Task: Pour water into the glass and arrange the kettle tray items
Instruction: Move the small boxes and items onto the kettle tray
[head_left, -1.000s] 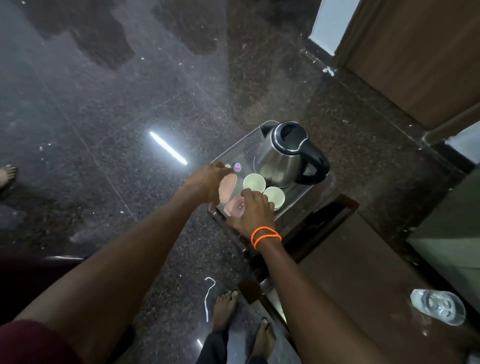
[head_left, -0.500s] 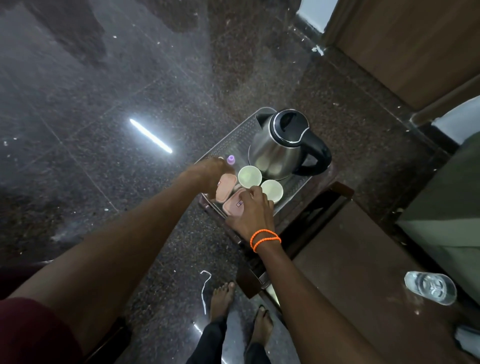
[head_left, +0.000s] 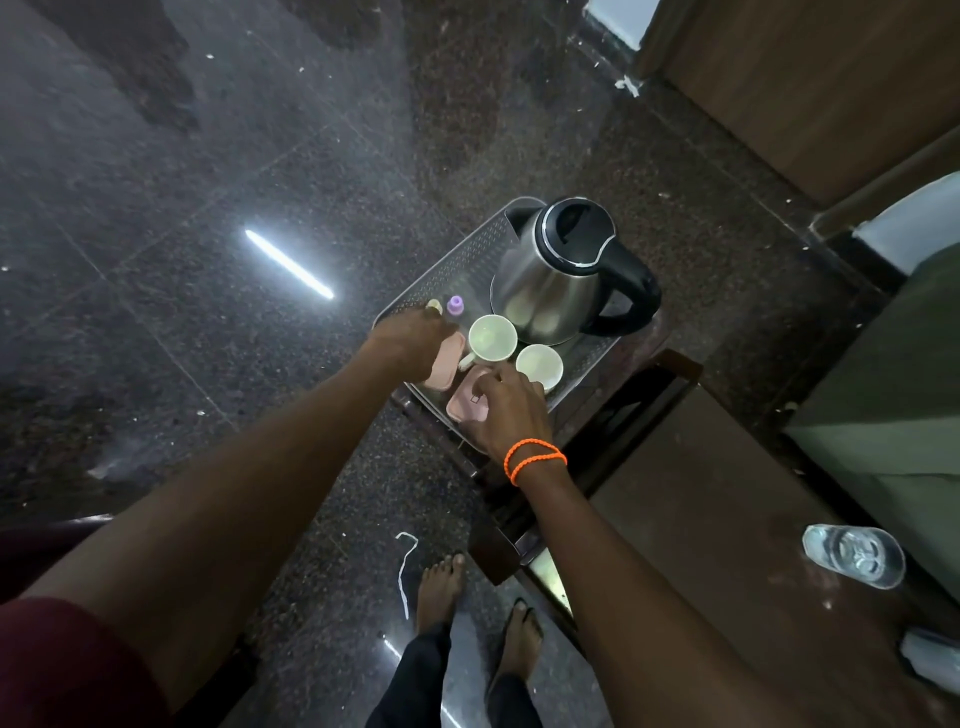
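Sachets, two pink packets, lie at the tray's (head_left: 457, 260) near edge: light, thin, probably slippery, best pinched by an edge. Left hand (head_left: 410, 340) covers one sachet (head_left: 447, 364), right hand (head_left: 506, 405) fingers rest on the other (head_left: 467, 402); actual grip unclear. Two cups (head_left: 492, 338) (head_left: 539, 364) look empty beside the kettle (head_left: 556, 275); the glass (head_left: 852, 555) holds water.

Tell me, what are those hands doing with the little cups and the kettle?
A person is tidying a tray on a low stand. The left hand rests on one pink packet, and the right hand touches another pink packet at the tray's near edge. Two white cups sit upright beside the steel kettle. Nobody is holding the kettle. A glass with water already in it stands apart on the brown table.
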